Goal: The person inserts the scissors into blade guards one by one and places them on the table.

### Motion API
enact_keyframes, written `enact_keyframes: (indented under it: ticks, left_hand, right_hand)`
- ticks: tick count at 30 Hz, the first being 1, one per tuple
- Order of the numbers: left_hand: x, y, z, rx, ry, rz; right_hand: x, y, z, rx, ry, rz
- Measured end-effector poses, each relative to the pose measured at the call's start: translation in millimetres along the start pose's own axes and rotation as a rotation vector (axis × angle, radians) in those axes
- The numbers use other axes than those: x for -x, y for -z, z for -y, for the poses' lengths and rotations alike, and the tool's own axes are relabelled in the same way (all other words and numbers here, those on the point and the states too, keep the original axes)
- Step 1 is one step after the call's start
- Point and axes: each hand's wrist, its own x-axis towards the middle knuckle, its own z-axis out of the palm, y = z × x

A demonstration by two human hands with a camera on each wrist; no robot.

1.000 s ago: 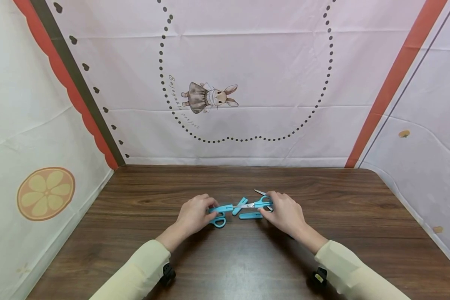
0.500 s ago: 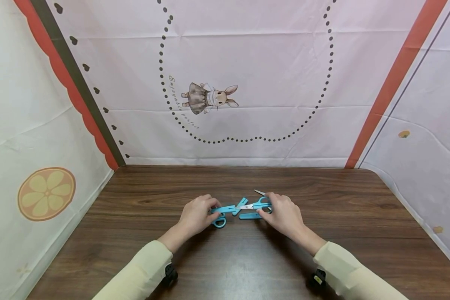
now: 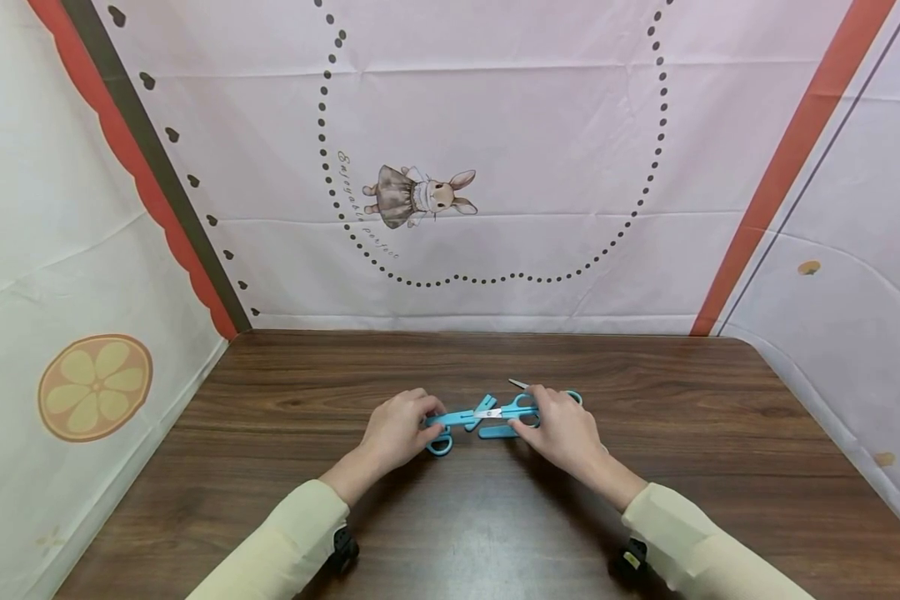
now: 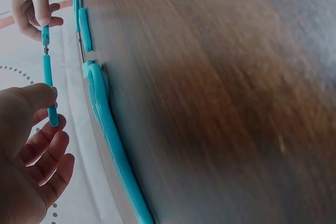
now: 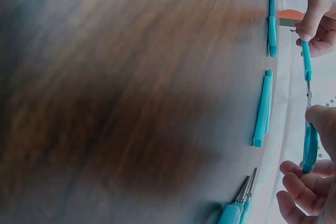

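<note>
My left hand [image 3: 399, 429] pinches a blue blade cover [image 3: 453, 418] between thumb and fingers. Facing it, my right hand [image 3: 570, 429] grips blue-handled scissors [image 3: 523, 411] by the finger loops. The scissor tips are inside the cover's mouth, and a short stretch of bare metal [image 5: 309, 93] shows between cover and handles. Both are held above the table, as the left wrist view shows. Below my left hand lies another pair of scissors [image 4: 110, 124], its blades covered. A third pair [image 5: 236, 211] lies under my right hand with bare, spread blades, partly hidden.
Two loose blue covers lie on the dark wooden table [image 3: 450, 533] between the hands: one slanted cover [image 3: 487, 402] behind the held pieces, one flat cover [image 3: 497, 432] in front. A patterned cloth [image 3: 540, 167] hangs along the table's back and sides.
My hands have come slightly closer together, the left moving right and the right moving left. Less bare blade shows now outside the cover. More of the scissors under my right hand is visible.
</note>
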Motion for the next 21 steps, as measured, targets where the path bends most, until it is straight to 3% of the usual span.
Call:
enact_keyframes:
  ticks: [21]
  left_hand:
    - [0.3,-3.7,-3.4,0.018,-0.008,-0.01]
  right_hand:
    - [2.6,-2.8,9.1,-0.023,-0.014,0.022]
